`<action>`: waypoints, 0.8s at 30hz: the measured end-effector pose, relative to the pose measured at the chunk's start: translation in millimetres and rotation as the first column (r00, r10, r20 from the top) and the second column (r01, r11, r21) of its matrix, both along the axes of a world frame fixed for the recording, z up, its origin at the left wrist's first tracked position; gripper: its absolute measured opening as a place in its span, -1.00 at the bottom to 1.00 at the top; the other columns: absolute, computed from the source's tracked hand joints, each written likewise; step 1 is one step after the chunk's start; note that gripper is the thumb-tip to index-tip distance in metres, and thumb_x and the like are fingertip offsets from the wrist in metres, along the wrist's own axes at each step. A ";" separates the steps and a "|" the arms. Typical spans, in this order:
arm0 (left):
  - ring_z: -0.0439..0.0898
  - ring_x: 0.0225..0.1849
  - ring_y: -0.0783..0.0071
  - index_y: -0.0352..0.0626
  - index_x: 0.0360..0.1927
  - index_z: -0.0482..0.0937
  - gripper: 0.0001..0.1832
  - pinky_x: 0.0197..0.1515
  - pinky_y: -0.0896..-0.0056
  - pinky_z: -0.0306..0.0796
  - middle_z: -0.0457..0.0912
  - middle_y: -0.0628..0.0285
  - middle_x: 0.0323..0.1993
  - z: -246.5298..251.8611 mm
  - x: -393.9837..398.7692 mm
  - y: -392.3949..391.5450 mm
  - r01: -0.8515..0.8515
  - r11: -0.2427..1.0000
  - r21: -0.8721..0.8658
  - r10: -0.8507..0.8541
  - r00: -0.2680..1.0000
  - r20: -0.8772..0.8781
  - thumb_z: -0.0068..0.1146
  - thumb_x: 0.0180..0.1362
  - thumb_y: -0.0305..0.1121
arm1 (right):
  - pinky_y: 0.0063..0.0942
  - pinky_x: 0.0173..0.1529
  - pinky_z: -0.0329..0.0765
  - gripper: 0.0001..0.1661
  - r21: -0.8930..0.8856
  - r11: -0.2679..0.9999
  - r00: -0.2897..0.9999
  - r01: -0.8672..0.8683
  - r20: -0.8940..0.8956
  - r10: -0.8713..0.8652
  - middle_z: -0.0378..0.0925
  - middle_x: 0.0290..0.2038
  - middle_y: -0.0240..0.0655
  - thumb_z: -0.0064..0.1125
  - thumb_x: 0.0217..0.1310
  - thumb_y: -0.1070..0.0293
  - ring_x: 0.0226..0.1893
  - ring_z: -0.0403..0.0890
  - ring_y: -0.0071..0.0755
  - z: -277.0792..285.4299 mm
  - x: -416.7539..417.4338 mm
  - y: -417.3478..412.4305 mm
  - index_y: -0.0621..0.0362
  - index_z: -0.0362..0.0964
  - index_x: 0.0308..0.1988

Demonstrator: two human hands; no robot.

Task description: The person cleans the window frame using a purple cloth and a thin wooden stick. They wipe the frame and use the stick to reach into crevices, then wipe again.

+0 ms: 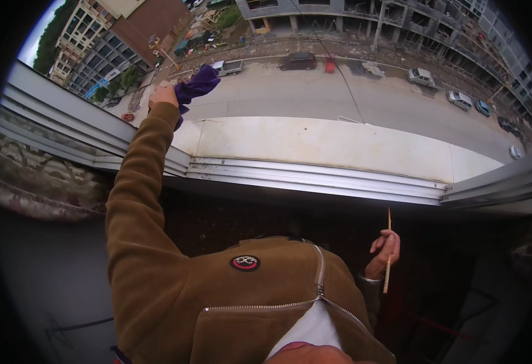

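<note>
A purple cloth (197, 86) is bunched in my left hand (163, 95), at the end of an outstretched arm. That hand reaches past the window frame, high over the street. A thin wooden stick (387, 273), like a chopstick with a ridged lower end, is pinched between thumb and fingers of my right hand (386, 250). The stick points up towards the metal sliding-window track (311, 179), with its tip just below the edge; whether they touch I cannot tell. Dark specks of dirt mark the left part of the track.
Beyond the track runs a pale outer ledge (316, 139), with a long drop to the road (266, 98). The left window frame (70, 109) stands beside my left arm, with a patterned curtain (47, 182) below it. The right frame (497, 177) bounds the opening.
</note>
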State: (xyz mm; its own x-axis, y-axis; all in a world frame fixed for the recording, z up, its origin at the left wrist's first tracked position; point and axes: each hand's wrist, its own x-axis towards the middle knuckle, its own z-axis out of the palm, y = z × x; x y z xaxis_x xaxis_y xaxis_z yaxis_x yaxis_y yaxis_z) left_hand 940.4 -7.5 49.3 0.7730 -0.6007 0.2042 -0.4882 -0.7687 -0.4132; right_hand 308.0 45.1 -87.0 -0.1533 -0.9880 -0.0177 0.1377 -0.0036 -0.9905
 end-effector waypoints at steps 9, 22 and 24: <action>0.51 0.08 -0.14 -0.37 0.16 0.10 -0.28 0.14 0.10 0.41 0.50 -0.27 0.00 -104.9 -17.0 19.6 -0.080 0.993 0.090 0.114 0.868 -0.483 0.18 0.02 -0.25 | -0.69 -0.59 0.21 -0.68 0.077 0.997 0.999 0.020 -0.033 -0.017 0.21 -0.60 -0.48 -0.23 0.40 0.27 -0.65 0.20 -0.69 -3.8 -21.4 7.2 0.24 0.40 -0.27; 0.57 -0.10 0.17 -0.32 0.02 0.38 -0.34 0.03 0.27 0.42 0.57 -0.05 -0.13 -130.1 -132.8 -119.4 0.131 0.639 -0.758 -0.659 0.601 -0.452 0.30 -0.21 -0.26 | -0.73 -0.59 0.23 -0.68 -0.046 0.993 0.993 0.109 0.058 -0.106 0.24 -0.60 -0.50 -0.17 0.42 0.28 -0.65 0.23 -0.73 11.3 -36.0 16.5 0.26 0.45 -0.26; 0.54 -0.21 0.40 -0.32 0.02 0.39 -0.35 -0.11 0.41 0.46 0.54 0.16 -0.17 -136.2 -134.9 -142.0 -0.301 0.405 -0.863 -0.811 0.318 -0.492 0.36 -0.19 -0.35 | -0.74 -0.59 0.23 -0.72 -0.159 0.984 0.997 0.080 0.011 -0.079 0.26 -0.60 -0.49 -0.17 0.42 0.28 -0.64 0.24 -0.73 20.9 -43.0 8.7 0.23 0.40 -0.12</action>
State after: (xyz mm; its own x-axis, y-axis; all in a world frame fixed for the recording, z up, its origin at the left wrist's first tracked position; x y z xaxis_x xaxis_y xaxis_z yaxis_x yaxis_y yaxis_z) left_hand 805.5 -149.6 -86.9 0.6102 -0.7838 0.1152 -0.2957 -0.0905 0.9510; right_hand 265.0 53.8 -66.1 -0.2315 -0.9631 0.1376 0.1356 -0.1720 -0.9757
